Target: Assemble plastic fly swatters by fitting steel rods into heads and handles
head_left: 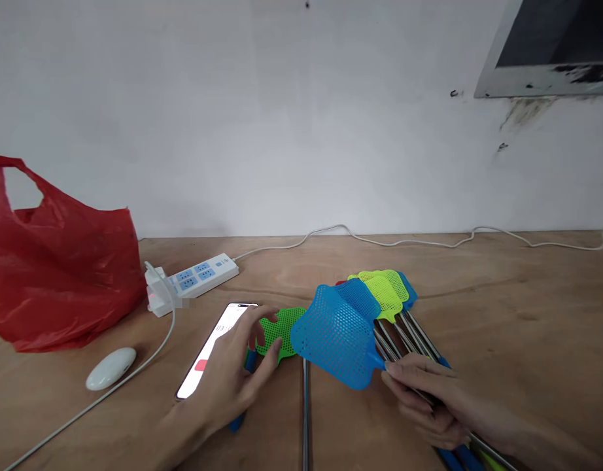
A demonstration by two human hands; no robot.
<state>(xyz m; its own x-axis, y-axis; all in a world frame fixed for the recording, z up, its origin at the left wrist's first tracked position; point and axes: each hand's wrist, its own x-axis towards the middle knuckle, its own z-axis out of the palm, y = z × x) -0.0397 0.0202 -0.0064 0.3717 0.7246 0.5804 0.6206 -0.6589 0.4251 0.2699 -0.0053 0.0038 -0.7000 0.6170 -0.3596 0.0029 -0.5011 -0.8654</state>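
Observation:
My right hand (426,396) is closed round the neck of a blue fly swatter (335,337), whose perforated head is tilted towards the middle. Fingers apart, my left hand (233,366) hovers beside a green fly swatter (284,330) and appears to hold nothing. Partly hidden under that hand is a blue handle (237,422). A metal rod (306,412) runs down to the lower edge; which swatter it belongs to is hidden. Behind the right hand lie several overlapping fly swatters, among them a yellow-green one (384,297), with metal shafts.
A lit phone (216,347) lies left of the swatters. Farther left are a white rounded gadget (111,368), a power strip (203,281) with a plugged-in cable, and a red plastic bag (70,261). A white cord (404,243) runs along the wall.

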